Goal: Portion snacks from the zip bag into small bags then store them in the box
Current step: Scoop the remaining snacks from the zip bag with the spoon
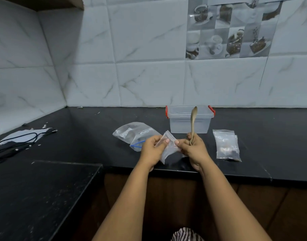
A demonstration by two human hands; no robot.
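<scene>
Both hands' fingers pinch the small bag (168, 147) near the counter edge (175, 170); right hand (192, 147) also grips a spoon (193, 124).

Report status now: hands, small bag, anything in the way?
Left hand and right hand pinch small bag mouth; right also grips spoon. Bag looks empty. Box open, path clear.

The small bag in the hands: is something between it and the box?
Nothing on the counter blocks it. Only the spoon, upright in the right hand, crosses the view of the box behind the small bag.
</scene>
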